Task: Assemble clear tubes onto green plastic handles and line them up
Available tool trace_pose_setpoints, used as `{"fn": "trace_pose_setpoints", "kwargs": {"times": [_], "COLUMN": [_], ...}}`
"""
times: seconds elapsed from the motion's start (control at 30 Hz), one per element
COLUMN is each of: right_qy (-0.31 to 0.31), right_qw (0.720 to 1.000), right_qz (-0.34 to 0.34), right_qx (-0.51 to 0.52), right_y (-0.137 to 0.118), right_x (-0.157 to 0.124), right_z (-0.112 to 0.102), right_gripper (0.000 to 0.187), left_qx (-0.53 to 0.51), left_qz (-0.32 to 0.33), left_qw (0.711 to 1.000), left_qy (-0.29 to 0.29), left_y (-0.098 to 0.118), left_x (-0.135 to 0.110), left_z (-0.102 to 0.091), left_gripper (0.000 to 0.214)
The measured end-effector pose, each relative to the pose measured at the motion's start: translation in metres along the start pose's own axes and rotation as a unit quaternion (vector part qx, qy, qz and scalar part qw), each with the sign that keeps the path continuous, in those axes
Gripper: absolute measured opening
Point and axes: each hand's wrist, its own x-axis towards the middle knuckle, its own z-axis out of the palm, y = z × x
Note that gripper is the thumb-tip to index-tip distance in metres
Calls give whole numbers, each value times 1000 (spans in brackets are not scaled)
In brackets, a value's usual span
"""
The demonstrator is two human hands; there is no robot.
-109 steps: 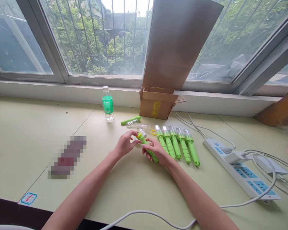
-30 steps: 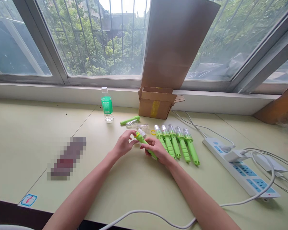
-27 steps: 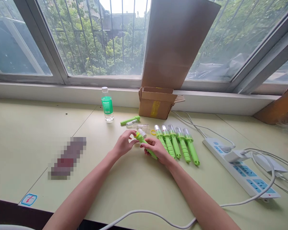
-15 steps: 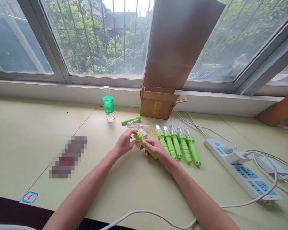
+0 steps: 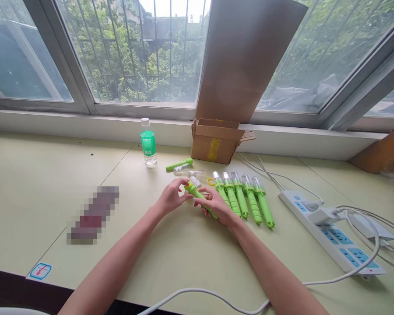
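Observation:
My right hand (image 5: 215, 204) is closed around the body of a green flashlight-like tube (image 5: 194, 190), which slants down to the right. At the tube's upper end, where a yellow ring shows, my left hand (image 5: 174, 193) pinches with thumb and fingers. Just beyond the hands lie a white part (image 5: 195, 181), clear plastic covers (image 5: 181, 169), a yellow ring (image 5: 210, 181) and another green tube (image 5: 179, 165). Several green sticks with clear tops (image 5: 239, 194) lie side by side to the right of my right hand.
An open cardboard box (image 5: 213, 142) stands at the back by the window, with a water bottle (image 5: 149, 142) to its left. A white power strip (image 5: 331, 232) with cables lies at right. A cable (image 5: 190, 289) runs along the front edge. A blurred-out item (image 5: 93, 215) lies left.
The green tube has shifted slightly right and down with my hands. My right-hand fingers have changed position a little along it. The other things have stayed put.

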Motion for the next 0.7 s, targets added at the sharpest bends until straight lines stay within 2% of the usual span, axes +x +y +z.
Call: {"fn": "trace_pose_setpoints", "kwargs": {"times": [0.27,0.43,0.7], "right_qy": [8,25,16], "right_qw": [1000,999,999], "right_qz": [3,1,2], "right_qx": [17,26,33], "right_y": [-1,-3,-2], "right_x": [0,-1,0], "right_z": [1,1,-1], "right_gripper": [42,42,42], "left_qx": [1,4,3], "left_qz": [-2,0,-2], "left_qw": [1000,1000,1000], "left_qy": [7,26,12], "left_y": [-2,-1,1], "left_x": [0,0,-1], "left_z": [2,3,5], "left_gripper": [17,22,29]}}
